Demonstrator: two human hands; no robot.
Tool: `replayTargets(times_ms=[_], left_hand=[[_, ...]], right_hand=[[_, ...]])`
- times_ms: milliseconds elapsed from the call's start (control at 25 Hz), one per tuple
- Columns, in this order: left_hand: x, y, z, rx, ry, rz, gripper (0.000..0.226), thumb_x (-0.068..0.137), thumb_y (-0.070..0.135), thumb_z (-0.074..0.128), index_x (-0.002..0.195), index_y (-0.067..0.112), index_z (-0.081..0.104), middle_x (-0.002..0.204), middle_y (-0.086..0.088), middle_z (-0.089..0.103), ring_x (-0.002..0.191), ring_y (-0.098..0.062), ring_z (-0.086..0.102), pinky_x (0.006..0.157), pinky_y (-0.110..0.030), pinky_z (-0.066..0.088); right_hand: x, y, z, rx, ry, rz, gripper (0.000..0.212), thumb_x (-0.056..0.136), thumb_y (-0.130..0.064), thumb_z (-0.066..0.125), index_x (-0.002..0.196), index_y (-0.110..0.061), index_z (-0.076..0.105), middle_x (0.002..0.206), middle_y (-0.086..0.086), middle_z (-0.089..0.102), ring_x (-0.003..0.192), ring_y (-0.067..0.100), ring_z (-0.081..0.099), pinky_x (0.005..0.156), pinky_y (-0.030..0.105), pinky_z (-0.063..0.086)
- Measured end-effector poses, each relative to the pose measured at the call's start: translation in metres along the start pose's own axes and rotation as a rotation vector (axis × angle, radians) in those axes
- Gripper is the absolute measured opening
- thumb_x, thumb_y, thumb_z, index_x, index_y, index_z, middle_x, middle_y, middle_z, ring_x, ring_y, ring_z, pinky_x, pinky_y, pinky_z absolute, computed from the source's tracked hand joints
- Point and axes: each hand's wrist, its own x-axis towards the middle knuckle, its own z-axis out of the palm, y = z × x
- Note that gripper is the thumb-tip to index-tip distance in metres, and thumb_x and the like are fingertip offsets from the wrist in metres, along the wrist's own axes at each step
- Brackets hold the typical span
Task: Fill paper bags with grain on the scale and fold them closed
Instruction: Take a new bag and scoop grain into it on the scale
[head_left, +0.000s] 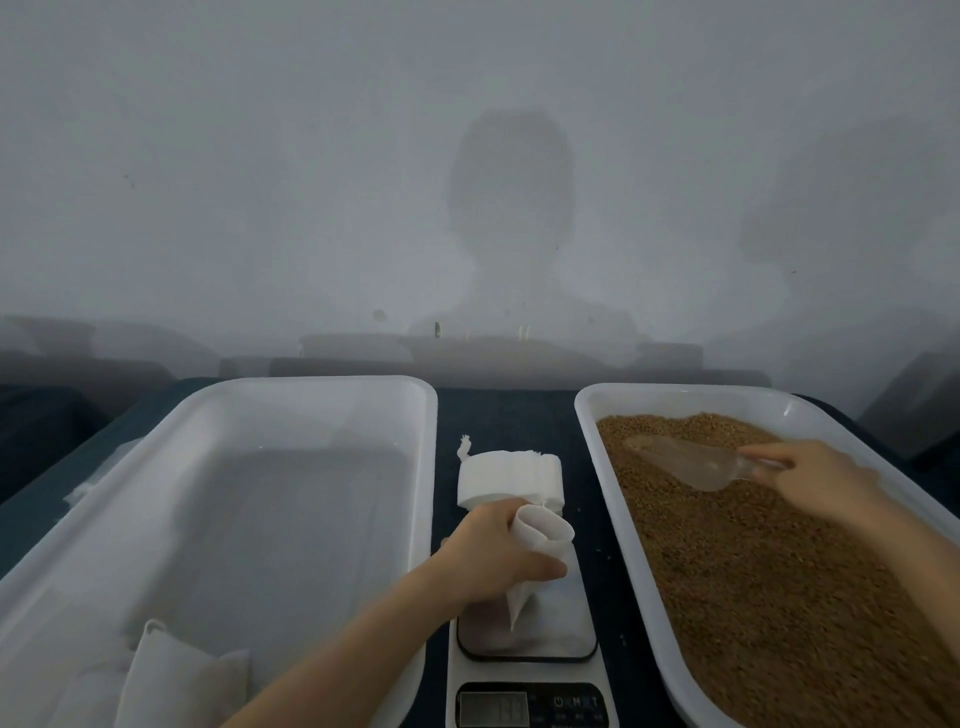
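At the far left we see a white tray on the dark bench. In its near corner lie a few filled white bags, too blurred for us to judge how their tops are folded. Next comes the left hand, its fingers curled round an open paper bag. It holds the bag upright with the mouth gaping, over the steel platform of the scale. The bag's lower end reaches down to the platform, though we cannot tell whether it rests there. The scale's display is lit, but we cannot read its digits. Just behind the scale, between the two trays, a stack of empty bags lies on the bench. To the right stands a second white tray spread with brown grain. A clear scoop sits low over the far part of the grain. The right hand grips its handle, fingers and thumb closed around it.
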Motion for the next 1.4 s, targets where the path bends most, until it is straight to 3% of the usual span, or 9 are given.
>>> replayTargets(times_ms=[80,200,480,680,800,960,1080,1200,1400], left_hand=[[0.000,0.000,-0.001,-0.021,-0.010,0.010,0.029,0.074,0.023,0.077,0.099,0.023,0.062,0.094,0.003,0.064,0.088,-0.010,0.062,0.076,-0.020,0.051],[0.001,0.000,-0.001,-0.017,-0.023,0.017,0.027,0.076,0.022,0.076,0.099,0.023,0.062,0.091,0.006,0.064,0.083,-0.006,0.061,0.066,-0.009,0.047],[-0.002,0.003,-0.002,-0.066,-0.031,-0.030,0.025,0.076,0.021,0.075,0.098,0.026,0.065,0.091,0.009,0.065,0.082,-0.003,0.061,0.062,-0.009,0.045],[-0.004,0.005,-0.002,-0.040,-0.045,-0.029,0.026,0.076,0.020,0.075,0.099,0.025,0.064,0.091,0.008,0.064,0.079,-0.002,0.059,0.060,-0.007,0.046],[-0.004,0.005,-0.002,-0.049,-0.043,-0.028,0.030,0.076,0.019,0.075,0.102,0.028,0.062,0.097,0.004,0.064,0.085,-0.006,0.060,0.063,-0.011,0.045],[-0.005,0.006,-0.001,-0.061,-0.053,-0.027,0.028,0.077,0.018,0.075,0.100,0.027,0.062,0.092,0.006,0.064,0.081,-0.004,0.060,0.062,-0.010,0.046],[-0.005,0.006,-0.001,-0.044,-0.049,-0.031,0.030,0.078,0.023,0.075,0.105,0.020,0.064,0.097,0.001,0.066,0.086,-0.008,0.062,0.069,-0.016,0.051],[-0.004,0.006,0.000,-0.037,-0.038,-0.049,0.034,0.077,0.028,0.075,0.109,0.021,0.063,0.101,0.000,0.066,0.093,-0.013,0.062,0.077,-0.023,0.053],[-0.002,0.006,0.001,-0.003,-0.053,-0.047,0.043,0.077,0.032,0.075,0.115,0.020,0.059,0.107,-0.003,0.064,0.096,-0.016,0.061,0.084,-0.030,0.054]], right_hand=[[-0.009,0.007,-0.006,-0.004,0.005,-0.004,0.033,0.091,-0.043,0.055,0.123,-0.039,0.058,0.136,-0.001,0.053,0.118,0.025,0.052,0.100,0.046,0.039],[-0.022,0.017,-0.011,0.127,-0.016,-0.028,0.032,0.090,-0.032,0.059,0.122,-0.036,0.059,0.135,0.001,0.055,0.119,0.026,0.052,0.099,0.048,0.039],[-0.051,0.017,-0.027,0.220,0.056,-0.075,0.034,0.089,-0.024,0.060,0.105,-0.052,0.052,0.133,0.000,0.055,0.120,0.028,0.052,0.100,0.056,0.038],[-0.068,-0.002,-0.044,0.181,0.070,-0.237,0.037,0.086,-0.023,0.061,0.109,-0.050,0.054,0.127,-0.002,0.059,0.103,0.021,0.059,0.096,0.052,0.041],[-0.079,-0.023,-0.050,0.137,0.030,-0.369,0.039,0.086,-0.020,0.061,0.109,-0.051,0.054,0.116,-0.011,0.060,0.096,0.008,0.053,0.091,0.039,0.042],[-0.088,-0.049,-0.049,0.053,0.019,-0.497,0.038,0.087,-0.017,0.060,0.117,-0.041,0.058,0.108,-0.012,0.063,0.095,0.007,0.056,0.083,0.025,0.041],[-0.088,-0.062,-0.045,-0.045,0.036,-0.554,0.038,0.087,-0.017,0.061,0.117,-0.041,0.059,0.103,-0.016,0.063,0.097,0.005,0.054,0.092,0.030,0.040],[-0.086,-0.069,-0.041,-0.146,0.064,-0.592,0.039,0.087,-0.023,0.061,0.113,-0.050,0.055,0.100,-0.028,0.057,0.101,0.003,0.048,0.107,0.038,0.026],[-0.083,-0.075,-0.037,-0.207,0.134,-0.653,0.044,0.085,-0.025,0.062,0.102,-0.062,0.045,0.095,-0.035,0.048,0.102,0.000,0.041,0.105,0.031,0.012]])
